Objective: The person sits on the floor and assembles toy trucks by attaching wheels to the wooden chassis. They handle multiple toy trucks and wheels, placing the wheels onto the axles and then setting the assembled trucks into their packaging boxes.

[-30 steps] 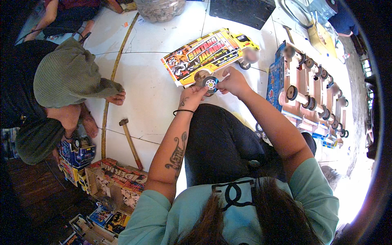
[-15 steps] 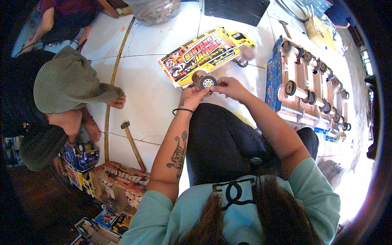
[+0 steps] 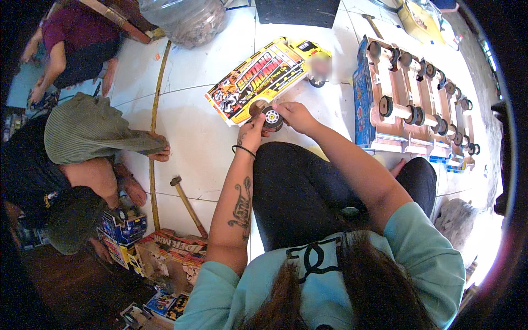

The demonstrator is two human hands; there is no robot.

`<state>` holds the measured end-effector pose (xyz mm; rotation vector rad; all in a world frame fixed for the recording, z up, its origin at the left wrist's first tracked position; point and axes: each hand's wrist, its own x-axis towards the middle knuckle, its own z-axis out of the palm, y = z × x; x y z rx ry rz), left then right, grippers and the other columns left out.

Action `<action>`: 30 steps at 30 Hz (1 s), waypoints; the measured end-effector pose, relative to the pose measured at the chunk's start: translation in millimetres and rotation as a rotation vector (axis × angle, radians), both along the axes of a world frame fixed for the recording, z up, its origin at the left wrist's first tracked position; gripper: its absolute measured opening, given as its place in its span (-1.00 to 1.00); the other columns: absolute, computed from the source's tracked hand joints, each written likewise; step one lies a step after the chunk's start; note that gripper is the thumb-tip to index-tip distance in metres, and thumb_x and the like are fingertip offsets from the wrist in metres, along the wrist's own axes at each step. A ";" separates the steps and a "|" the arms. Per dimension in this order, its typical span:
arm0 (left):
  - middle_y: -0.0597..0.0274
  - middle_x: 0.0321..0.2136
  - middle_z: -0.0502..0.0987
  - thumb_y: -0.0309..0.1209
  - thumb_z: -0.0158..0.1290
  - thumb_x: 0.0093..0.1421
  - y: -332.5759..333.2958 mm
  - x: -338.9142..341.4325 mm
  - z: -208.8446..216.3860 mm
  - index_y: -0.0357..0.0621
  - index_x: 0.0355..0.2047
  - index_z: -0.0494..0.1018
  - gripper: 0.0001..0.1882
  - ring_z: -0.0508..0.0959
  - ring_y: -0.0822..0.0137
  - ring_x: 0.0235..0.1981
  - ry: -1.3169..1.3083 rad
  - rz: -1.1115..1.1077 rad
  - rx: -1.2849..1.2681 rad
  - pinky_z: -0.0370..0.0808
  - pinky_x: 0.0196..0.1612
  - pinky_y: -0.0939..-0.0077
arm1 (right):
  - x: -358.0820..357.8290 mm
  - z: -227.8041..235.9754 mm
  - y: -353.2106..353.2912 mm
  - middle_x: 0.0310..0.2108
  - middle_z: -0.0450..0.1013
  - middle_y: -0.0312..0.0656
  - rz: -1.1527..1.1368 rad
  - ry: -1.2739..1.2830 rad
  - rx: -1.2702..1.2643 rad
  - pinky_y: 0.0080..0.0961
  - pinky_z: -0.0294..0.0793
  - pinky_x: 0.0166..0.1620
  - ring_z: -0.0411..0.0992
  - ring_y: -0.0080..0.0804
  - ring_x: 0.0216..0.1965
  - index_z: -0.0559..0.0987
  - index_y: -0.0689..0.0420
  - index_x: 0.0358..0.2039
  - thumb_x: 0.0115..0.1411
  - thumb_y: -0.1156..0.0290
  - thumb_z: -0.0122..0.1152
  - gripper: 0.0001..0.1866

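A toy truck [image 3: 258, 77] with a yellow cab and a brightly printed black, yellow and red box body lies on its side on the floor before me. At its near end a black wheel [image 3: 271, 117] with a pale spoked hub faces up. My left hand [image 3: 253, 131] is closed around the wheel's left edge, thumb on its rim. From the right, my right hand [image 3: 297, 116] pinches at the wheel's upper right edge, its fingertips partly hidden. Whether the wheel is fixed to the truck cannot be made out.
A hammer [image 3: 188, 206] lies on the tiles to my left, near a bamboo strip [image 3: 159, 110] and a cardboard box [image 3: 165, 256]. A co-worker in a grey-green top [image 3: 82, 129] sits at left. Upturned wooden toy trucks [image 3: 412, 104] stand at right. A black box [image 3: 297, 14] is ahead.
My right fingers have moved from the wheel's right side to its upper right edge. The whole view has shifted slightly, bringing more of the far-left person into sight.
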<state>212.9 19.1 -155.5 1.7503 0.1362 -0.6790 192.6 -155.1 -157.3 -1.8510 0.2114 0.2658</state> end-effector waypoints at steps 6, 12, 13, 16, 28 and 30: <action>0.27 -0.49 0.60 -0.06 0.21 0.08 -0.1 -3.9 -1.7 -0.18 -0.36 0.55 -0.60 0.52 0.54 -0.53 -0.078 -0.120 0.009 0.38 -0.45 0.66 | -13.5 -12.8 1.7 -0.59 0.44 0.05 0.023 -0.048 -0.075 -0.29 0.43 -0.32 0.47 -0.17 -0.48 0.55 0.29 -0.52 0.23 -0.14 -0.04 -0.36; 0.23 -0.49 0.60 -0.03 0.16 0.12 4.5 -4.9 0.4 -0.22 -0.40 0.56 -0.57 0.54 0.47 -0.47 -0.166 -0.148 0.189 0.41 -0.39 0.60 | -40.3 6.8 -16.8 -0.56 0.42 -0.23 -0.039 0.083 0.043 -0.52 0.41 -0.46 0.39 -0.52 -0.55 0.48 0.21 -0.25 0.26 0.00 0.03 -0.55; 0.20 -0.48 0.59 -0.03 0.14 0.13 5.9 -5.8 1.4 -0.25 -0.39 0.56 -0.55 0.55 0.43 -0.45 -0.224 -0.203 0.265 0.43 -0.34 0.55 | -51.0 14.4 -29.6 -0.55 0.42 -0.24 0.019 0.015 0.017 -0.52 0.41 -0.45 0.39 -0.52 -0.54 0.47 0.20 -0.22 0.26 0.04 0.05 -0.59; 0.10 -0.41 0.59 -0.08 0.12 0.16 17.8 -35.6 6.8 -0.31 -0.30 0.53 -0.55 0.55 0.31 -0.36 -0.371 -0.169 0.361 0.45 -0.17 0.42 | -101.1 39.3 -79.3 -0.50 0.47 -0.20 0.097 -0.137 0.065 -0.41 0.46 -0.41 0.45 -0.41 -0.53 0.48 0.15 -0.22 0.22 0.11 0.14 -0.66; -0.22 0.09 0.24 -0.35 0.14 0.05 -48.2 -165.1 67.6 -0.39 0.16 0.12 -0.29 0.21 -0.16 0.12 -1.103 -0.316 0.439 0.10 0.22 0.05 | -206.4 -35.2 -155.7 -0.29 0.44 0.02 0.454 -0.323 -0.893 -0.20 0.51 -0.15 0.48 -0.03 -0.22 0.49 0.22 -0.34 0.07 0.42 0.04 -0.82; -0.22 0.10 0.23 -0.35 0.14 0.05 -67.3 -174.3 67.7 -0.38 0.17 0.11 -0.27 0.20 -0.17 0.14 -1.115 -0.418 0.394 0.09 0.22 0.03 | -201.1 -49.8 -152.2 -0.23 0.35 0.01 0.561 -0.396 -0.950 -0.17 0.53 -0.19 0.44 0.00 -0.18 0.46 0.26 -0.36 0.08 0.40 0.03 -0.81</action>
